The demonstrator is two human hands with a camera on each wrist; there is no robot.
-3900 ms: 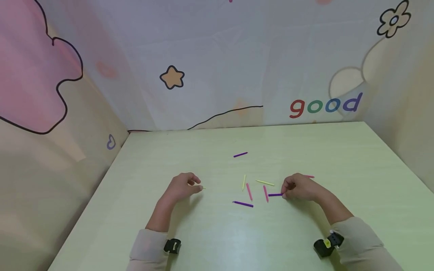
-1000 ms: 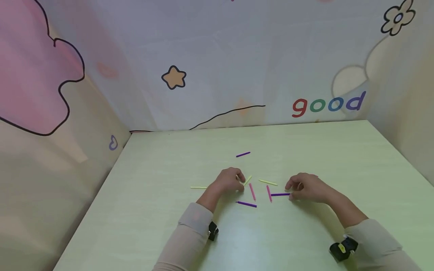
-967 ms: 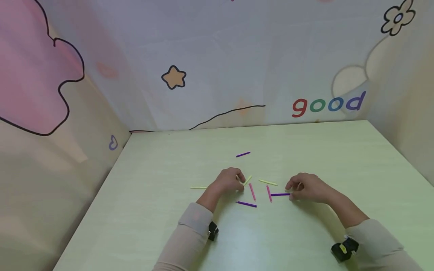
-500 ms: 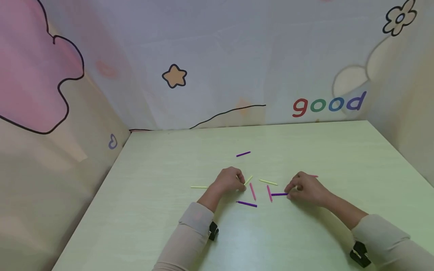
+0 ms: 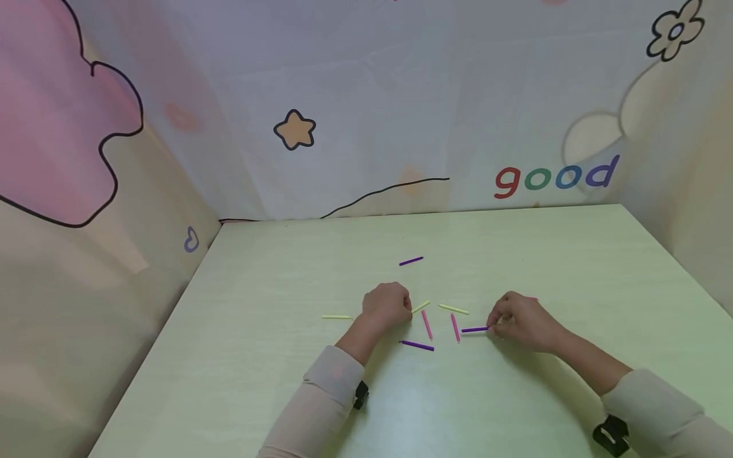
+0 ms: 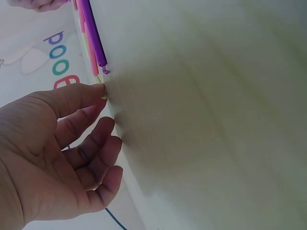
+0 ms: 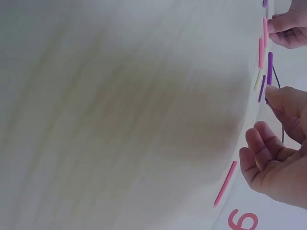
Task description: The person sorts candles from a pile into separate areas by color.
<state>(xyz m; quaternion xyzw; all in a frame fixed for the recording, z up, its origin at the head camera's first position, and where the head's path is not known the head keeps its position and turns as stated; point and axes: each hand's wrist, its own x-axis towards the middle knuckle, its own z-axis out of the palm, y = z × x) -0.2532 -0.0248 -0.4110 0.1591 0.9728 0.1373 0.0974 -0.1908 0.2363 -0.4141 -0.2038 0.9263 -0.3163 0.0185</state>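
In the head view my left hand pinches the near end of a yellow stick between thumb and index finger. My right hand pinches the right end of a purple stick. Between the hands lie two pink sticks, a second yellow stick and another purple stick. The left wrist view shows the left hand's thumb and index tips together, other fingers loosely curled. In the right wrist view the right hand holds the purple stick by its end.
A purple stick lies farther back on the table, and a yellow stick left of my left hand. Another pink stick is partly hidden behind my right hand. A printed backdrop stands at the table's back edge.
My left hand has moved right from the left yellow stick to another, whose far end has swung rightward. The purple stick in my right hand has shifted slightly away from the pink one.
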